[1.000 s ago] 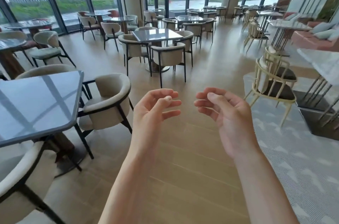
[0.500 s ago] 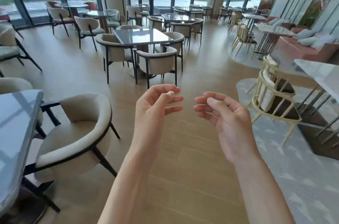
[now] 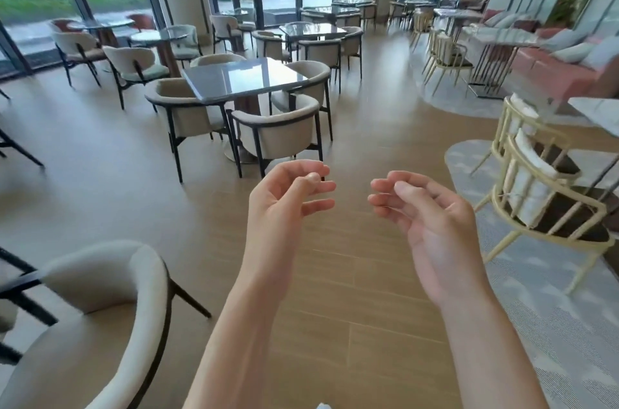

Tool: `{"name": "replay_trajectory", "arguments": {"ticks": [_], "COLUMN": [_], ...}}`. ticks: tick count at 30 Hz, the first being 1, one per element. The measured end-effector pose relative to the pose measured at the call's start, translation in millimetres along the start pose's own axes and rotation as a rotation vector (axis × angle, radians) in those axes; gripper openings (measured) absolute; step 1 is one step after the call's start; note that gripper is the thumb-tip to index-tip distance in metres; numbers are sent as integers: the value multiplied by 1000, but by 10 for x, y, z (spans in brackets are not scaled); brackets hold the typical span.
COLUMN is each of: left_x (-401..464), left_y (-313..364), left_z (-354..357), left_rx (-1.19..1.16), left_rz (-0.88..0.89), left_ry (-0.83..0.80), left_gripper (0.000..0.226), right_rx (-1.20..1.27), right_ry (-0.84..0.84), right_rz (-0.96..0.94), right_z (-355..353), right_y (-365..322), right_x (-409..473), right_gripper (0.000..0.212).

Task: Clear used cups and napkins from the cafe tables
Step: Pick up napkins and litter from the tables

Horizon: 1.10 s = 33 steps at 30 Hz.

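Head view, the only view I have: I am looking down a bright cafe with floor-to-ceiling windows and a pale wooden floor (image 3: 335,325). Both of my bare forearms reach out in front of me at mid-frame, palms turned inward toward each other.

My left hand (image 3: 284,201) is empty, its fingers loosely curled and relaxed, thumb resting near the fingertips. My right hand (image 3: 425,217) is the same: loosely curled, grasping nothing. The two hands are near each other but apart.

I see no used cups or napkins anywhere in this view. The nearest square grey table (image 3: 244,77) lies straight ahead and slightly left, beyond my left hand, ringed by beige armchairs, one armchair (image 3: 278,130) standing between me and the tabletop. Its glossy top shows only reflections. A marble-topped table (image 3: 599,114) sits at the right edge, nearer my right hand, behind two gold-framed chairs (image 3: 536,194); its visible corner looks bare.

I judge the search for items to be unfinished. Farther tables are too small to check.
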<state>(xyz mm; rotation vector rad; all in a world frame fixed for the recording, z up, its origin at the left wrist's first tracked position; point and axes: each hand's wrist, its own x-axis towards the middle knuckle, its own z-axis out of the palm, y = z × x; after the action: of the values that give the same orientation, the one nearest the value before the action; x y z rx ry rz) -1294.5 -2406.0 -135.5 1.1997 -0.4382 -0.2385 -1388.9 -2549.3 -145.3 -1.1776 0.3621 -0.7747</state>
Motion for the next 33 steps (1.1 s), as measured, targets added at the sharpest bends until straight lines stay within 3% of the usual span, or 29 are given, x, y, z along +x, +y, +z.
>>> {"name": "replay_trajectory", "arguments": {"ticks": [12,23,33], "left_x": [2934,5679,8253], "left_y": [-638,-1696,-2080], "left_z": [552,839,1435], "left_rx": [-16,-91,-58], "left_rz": [-24,-115,-113], "left_ry": [-84,-103,-177], "left_gripper": [24,21,17], "right_rx": [-5,-117,-127], "right_ry": [104,142,213], "right_rz": [-11,-14,-65], "right_z": [187,404,570], "right_y": [274,1110,1241], "right_x": [2976,5709,8144], "right_gripper": [16,19,18]}}
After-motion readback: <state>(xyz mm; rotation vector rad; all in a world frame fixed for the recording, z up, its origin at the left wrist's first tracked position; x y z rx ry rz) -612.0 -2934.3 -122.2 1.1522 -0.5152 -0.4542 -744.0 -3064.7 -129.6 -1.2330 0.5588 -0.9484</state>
